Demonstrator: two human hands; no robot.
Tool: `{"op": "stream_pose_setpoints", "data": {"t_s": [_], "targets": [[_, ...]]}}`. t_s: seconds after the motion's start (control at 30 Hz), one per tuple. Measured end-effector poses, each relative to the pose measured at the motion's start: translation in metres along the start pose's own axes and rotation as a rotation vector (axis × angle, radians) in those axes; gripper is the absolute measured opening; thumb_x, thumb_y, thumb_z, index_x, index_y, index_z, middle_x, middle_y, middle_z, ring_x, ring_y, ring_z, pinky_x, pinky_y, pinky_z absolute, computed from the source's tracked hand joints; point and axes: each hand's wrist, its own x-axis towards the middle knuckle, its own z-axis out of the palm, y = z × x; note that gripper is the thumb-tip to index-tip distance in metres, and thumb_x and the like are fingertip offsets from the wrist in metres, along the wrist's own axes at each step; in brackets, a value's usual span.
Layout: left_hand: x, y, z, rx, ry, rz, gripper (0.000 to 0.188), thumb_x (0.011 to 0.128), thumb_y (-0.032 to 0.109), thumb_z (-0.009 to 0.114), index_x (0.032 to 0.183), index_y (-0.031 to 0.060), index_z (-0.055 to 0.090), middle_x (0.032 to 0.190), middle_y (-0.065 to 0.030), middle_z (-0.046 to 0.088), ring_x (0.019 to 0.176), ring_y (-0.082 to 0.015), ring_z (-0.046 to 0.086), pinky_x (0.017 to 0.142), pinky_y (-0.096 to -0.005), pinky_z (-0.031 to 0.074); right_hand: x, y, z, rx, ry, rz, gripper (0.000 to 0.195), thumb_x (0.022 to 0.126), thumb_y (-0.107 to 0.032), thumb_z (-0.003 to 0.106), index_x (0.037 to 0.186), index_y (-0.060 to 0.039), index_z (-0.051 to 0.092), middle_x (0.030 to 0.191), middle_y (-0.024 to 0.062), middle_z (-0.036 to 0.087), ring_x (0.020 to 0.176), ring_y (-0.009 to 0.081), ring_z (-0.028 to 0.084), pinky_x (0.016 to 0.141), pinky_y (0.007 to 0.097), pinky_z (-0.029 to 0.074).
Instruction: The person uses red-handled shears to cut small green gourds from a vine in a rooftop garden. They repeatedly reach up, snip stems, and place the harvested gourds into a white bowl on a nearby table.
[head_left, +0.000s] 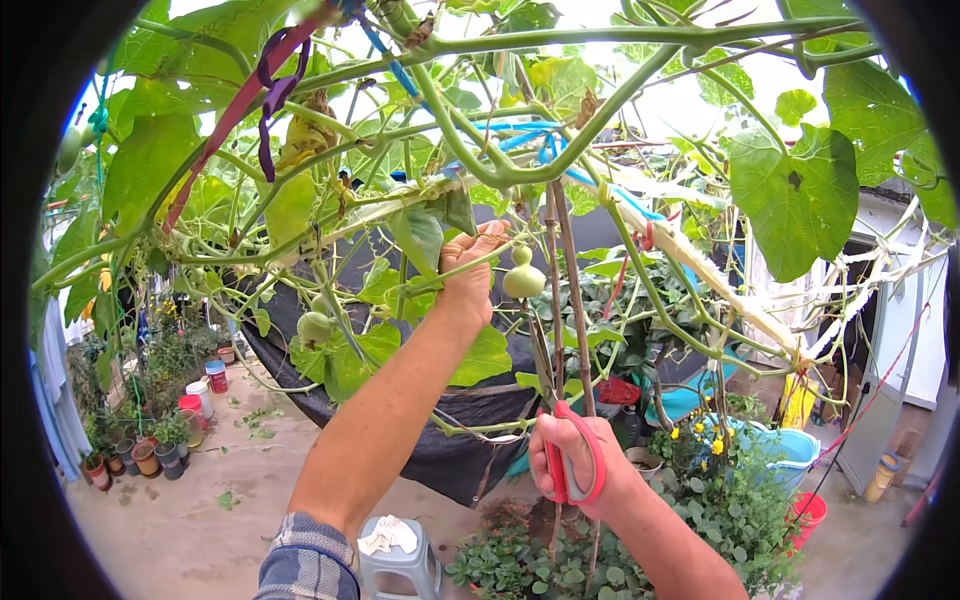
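Note:
My left hand (466, 271) is raised among the gourd vines, its fingers curled around a thin green vine stem (491, 257). A leaf (417, 238) hangs against its left side, and part of the grip is hidden. Just right of it hangs a small pale-green bottle gourd (524, 280) with a narrow neck. My right hand (574, 457), lower down, grips scissors (591, 459) by their red and grey handles. The steel blades point upward, their tips close below the gourd in the picture. A second green gourd (315, 327) hangs left of my left forearm.
Two thin wooden stakes (573, 300) rise beside the blades. A pale trellis pole (705, 274) with blue ties crosses overhead. Dark sheeting (450, 450) sags behind. Below are a grey plastic stool (401, 559) with a white cloth, potted plants (146, 457) and a blue tub (795, 457).

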Motion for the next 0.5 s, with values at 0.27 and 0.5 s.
{"op": "stream_pose_setpoints", "data": {"t_s": [0.27, 0.5], "targets": [[0.000, 0.001, 0.011, -0.193, -0.076, -0.013, 0.014, 0.090, 0.015, 0.064, 0.100, 0.0051, 0.064, 0.082, -0.0025, 0.068, 0.071, -0.0115, 0.067, 0.061, -0.0265, 0.056, 0.060, -0.042, 0.035, 0.114, 0.044, -0.072, 0.043, 0.084, -0.041, 0.070, 0.079, -0.0017, 0.054, 0.062, 0.0063, 0.050, 0.047, 0.0170, 0.050, 0.043, 0.0295, 0.043], [0.002, 0.003, 0.007, -0.161, 0.001, -0.030, 0.014, 0.088, 0.022, 0.070, 0.096, 0.0110, 0.067, 0.077, 0.0023, 0.066, 0.062, -0.0061, 0.059, 0.049, -0.0223, 0.041, 0.080, -0.055, 0.049, 0.138, 0.143, -0.119, 0.042, 0.081, -0.039, 0.073, 0.080, -0.0027, 0.053, 0.067, 0.0054, 0.050, 0.052, 0.0154, 0.050, 0.042, 0.0284, 0.042]]}}
